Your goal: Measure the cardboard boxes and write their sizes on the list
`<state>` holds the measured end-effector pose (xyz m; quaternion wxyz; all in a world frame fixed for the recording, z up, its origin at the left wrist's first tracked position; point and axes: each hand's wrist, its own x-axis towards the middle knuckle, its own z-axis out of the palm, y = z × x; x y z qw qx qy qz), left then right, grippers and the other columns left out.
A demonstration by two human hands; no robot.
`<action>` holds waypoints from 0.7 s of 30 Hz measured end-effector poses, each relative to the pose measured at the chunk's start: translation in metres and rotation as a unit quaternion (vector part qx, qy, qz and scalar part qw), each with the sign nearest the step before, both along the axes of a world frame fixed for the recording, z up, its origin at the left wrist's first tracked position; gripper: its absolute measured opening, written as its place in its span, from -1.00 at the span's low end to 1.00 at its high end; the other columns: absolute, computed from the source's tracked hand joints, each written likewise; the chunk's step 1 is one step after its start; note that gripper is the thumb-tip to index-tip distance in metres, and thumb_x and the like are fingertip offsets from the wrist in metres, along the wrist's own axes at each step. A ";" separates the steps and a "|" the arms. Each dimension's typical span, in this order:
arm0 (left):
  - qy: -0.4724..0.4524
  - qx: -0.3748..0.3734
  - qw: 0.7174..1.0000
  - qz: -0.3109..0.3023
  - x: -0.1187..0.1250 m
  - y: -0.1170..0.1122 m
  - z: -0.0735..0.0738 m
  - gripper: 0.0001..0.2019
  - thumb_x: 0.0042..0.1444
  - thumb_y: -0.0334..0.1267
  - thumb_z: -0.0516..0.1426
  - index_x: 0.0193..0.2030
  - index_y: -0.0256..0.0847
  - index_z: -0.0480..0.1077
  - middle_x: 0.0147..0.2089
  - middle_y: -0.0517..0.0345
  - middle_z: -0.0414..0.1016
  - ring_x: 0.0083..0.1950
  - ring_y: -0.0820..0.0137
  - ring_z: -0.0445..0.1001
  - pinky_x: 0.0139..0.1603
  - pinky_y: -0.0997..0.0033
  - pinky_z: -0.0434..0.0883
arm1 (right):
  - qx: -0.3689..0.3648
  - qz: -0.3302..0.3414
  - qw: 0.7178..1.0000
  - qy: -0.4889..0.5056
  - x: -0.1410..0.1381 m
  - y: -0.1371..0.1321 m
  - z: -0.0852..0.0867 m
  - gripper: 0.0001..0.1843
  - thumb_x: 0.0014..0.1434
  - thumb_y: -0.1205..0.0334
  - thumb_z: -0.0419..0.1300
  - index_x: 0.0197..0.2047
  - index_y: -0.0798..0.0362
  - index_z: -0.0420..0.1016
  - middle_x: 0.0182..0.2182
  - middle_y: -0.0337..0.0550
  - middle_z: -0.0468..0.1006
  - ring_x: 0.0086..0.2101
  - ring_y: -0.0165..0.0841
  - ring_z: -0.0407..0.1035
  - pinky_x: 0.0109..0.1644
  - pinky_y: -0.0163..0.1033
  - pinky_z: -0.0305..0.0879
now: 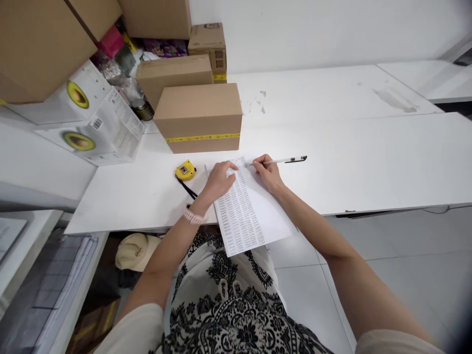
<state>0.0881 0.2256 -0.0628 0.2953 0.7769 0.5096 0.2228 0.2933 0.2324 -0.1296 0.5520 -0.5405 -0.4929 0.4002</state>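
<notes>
A printed sheet of paper (247, 211) with dense rows of text lies on the white table (368, 162) and hangs over its near edge. My left hand (217, 179) rests flat on the sheet's upper left part, fingers stretched out, with a watch on the wrist. My right hand (267, 172) is closed round a white pen (283, 160) with a black cap end, its tip on the top of the sheet. A yellow tape measure (185, 170) with a black strap lies just left of my left hand.
A taped cardboard box (199, 117) stands behind the sheet, with more cardboard boxes (173, 73) behind it. White cartons with avocado pictures (92, 123) lie at the left. A beige cap (136, 250) sits under the table. A second white table (332, 88) stretches behind.
</notes>
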 end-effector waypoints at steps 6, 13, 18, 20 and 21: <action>0.002 0.032 0.999 0.010 0.041 0.054 -0.046 -0.69 0.06 -0.48 0.21 -0.05 -0.17 0.40 0.29 -0.09 0.43 0.44 0.10 0.25 0.46 0.02 0.22 | -0.032 0.019 0.998 0.049 0.002 0.006 0.003 -0.69 0.03 0.06 0.35 -0.32 -0.02 0.31 -0.46 -0.31 0.45 -0.44 -0.41 0.37 -0.28 -0.23 0.33; 0.005 0.051 0.999 0.002 0.039 0.057 -0.062 -0.71 0.10 -0.53 0.14 -0.05 -0.20 0.42 0.37 -0.09 0.38 0.51 0.17 0.17 0.53 0.08 0.10 | -0.067 0.045 0.997 -0.012 0.001 0.030 0.005 -0.69 0.01 0.09 0.32 -0.43 -0.04 0.22 -0.66 -0.39 0.32 -0.63 -0.46 0.15 -0.52 -0.28 0.08; 0.011 0.054 0.998 0.004 0.042 0.058 -0.062 -0.74 0.12 -0.54 0.14 -0.10 -0.17 0.43 0.37 -0.05 0.40 0.51 0.18 0.18 0.54 0.03 0.08 | -0.002 0.015 0.996 -0.088 -0.007 0.028 0.007 -0.81 0.01 0.20 0.20 -0.49 -0.02 0.22 -0.63 -0.38 0.24 -0.54 -0.45 0.13 -0.44 -0.27 0.03; 0.012 0.054 0.998 0.006 0.042 0.058 -0.061 -0.73 0.10 -0.55 0.14 -0.10 -0.17 0.44 0.37 -0.06 0.40 0.51 0.17 0.17 0.54 0.04 0.08 | -0.006 0.013 0.995 -0.098 -0.008 0.025 0.009 -0.81 0.01 0.19 0.19 -0.49 -0.02 0.22 -0.62 -0.38 0.23 -0.53 -0.44 0.12 -0.44 -0.27 0.02; 0.012 0.054 0.998 0.006 0.042 0.058 -0.061 -0.73 0.10 -0.56 0.14 -0.11 -0.17 0.44 0.36 -0.06 0.40 0.51 0.18 0.17 0.54 0.04 0.08 | -0.008 0.013 0.995 -0.101 -0.009 0.024 0.010 -0.81 0.01 0.18 0.19 -0.49 -0.02 0.22 -0.63 -0.38 0.22 -0.53 -0.44 0.11 -0.44 -0.27 0.01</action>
